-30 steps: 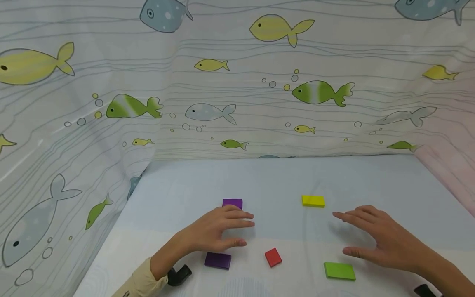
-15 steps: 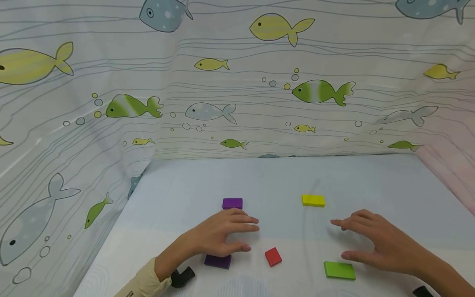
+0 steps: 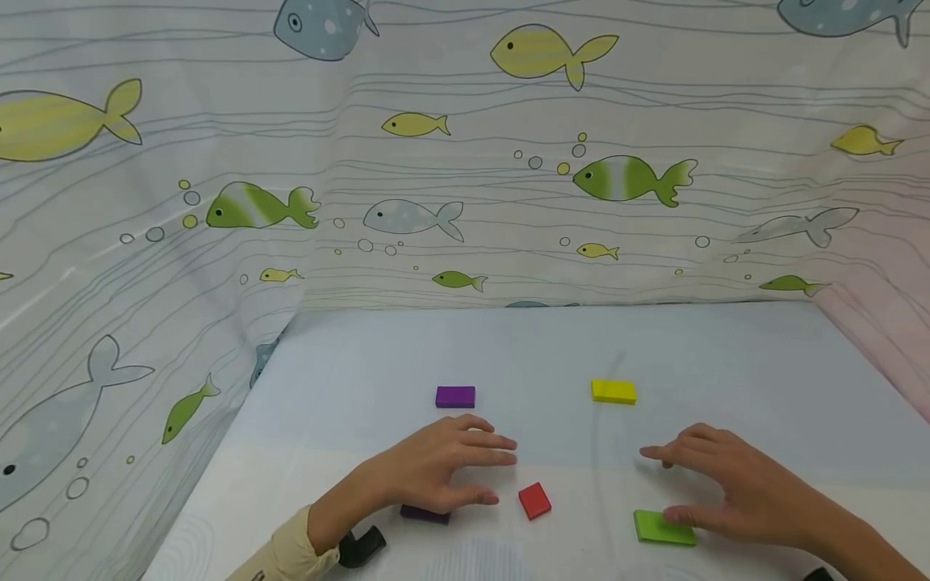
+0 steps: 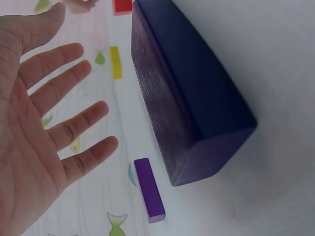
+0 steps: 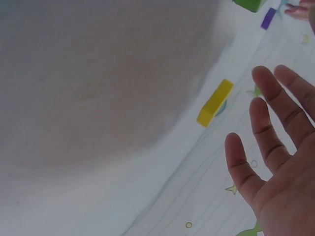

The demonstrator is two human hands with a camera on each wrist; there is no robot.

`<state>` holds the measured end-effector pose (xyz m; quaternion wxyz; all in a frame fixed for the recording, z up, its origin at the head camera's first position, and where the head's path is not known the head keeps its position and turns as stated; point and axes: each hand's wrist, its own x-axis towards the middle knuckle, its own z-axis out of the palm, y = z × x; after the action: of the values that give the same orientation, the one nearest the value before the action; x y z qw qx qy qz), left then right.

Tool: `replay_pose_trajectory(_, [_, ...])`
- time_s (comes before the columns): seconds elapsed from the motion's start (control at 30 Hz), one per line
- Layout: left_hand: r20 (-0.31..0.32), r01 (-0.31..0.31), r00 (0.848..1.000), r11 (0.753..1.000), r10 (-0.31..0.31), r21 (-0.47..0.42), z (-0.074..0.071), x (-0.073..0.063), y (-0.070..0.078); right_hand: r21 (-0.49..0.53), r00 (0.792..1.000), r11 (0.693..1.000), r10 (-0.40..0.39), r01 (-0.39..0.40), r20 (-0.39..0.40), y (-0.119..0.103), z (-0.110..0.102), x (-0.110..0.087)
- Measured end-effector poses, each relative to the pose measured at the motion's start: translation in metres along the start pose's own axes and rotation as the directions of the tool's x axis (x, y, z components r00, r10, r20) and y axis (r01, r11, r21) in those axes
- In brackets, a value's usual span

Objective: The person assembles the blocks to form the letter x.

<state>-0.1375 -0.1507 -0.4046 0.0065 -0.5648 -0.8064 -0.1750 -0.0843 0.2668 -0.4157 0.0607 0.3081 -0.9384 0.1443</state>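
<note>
Because the light green block (image 3: 649,529), dark purple block (image 3: 424,514) and small red block (image 3: 534,501) lay flat and apart, none lifted or stacked, the handling looked barely begun, with any picking up left to do. The green one sat partly beneath the thumb of the right hand (image 3: 734,484); whether they touched could not be told. The dark purple one lay below the left hand (image 3: 443,464), clear of its palm, while the red one rested between the hands, nearer the left thumb. Both hands had fingers loosely extended and gripped nothing. Beyond them on the table (image 3: 538,347) lay a brighter purple block (image 3: 455,397) and a yellow block (image 3: 613,392).
</note>
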Motion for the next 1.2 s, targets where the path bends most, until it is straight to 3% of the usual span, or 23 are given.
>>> replay_pose_trajectory(0.33, [0.038,0.006,0.999,1.0,-0.006,-0.003,0.001,0.003,0.003,0.014,0.999,1.0,0.013,-0.014,0.047,-0.005,-0.001,0.001])
replay_pose_trajectory(0.53, [0.085,0.029,0.996,0.999,-0.027,-0.024,0.001,0.005,0.007,0.036,0.999,0.998,-0.044,0.043,0.022,-0.007,0.002,-0.001])
replay_pose_trajectory(0.77, [0.097,0.017,0.995,1.0,-0.016,-0.012,0.0,0.007,0.008,0.024,0.998,0.998,-0.064,0.063,0.019,-0.009,0.004,-0.003])
replay_pose_trajectory(0.97, [0.11,-0.011,0.994,1.0,0.014,-0.022,0.001,0.008,0.011,0.031,0.997,0.998,-0.058,0.057,0.052,-0.012,0.004,-0.004])
replay_pose_trajectory(1.2, [0.149,0.011,0.989,1.0,-0.011,0.0,0.003,0.009,0.014,0.045,0.994,0.997,-0.064,0.06,0.088,-0.013,0.005,-0.004])
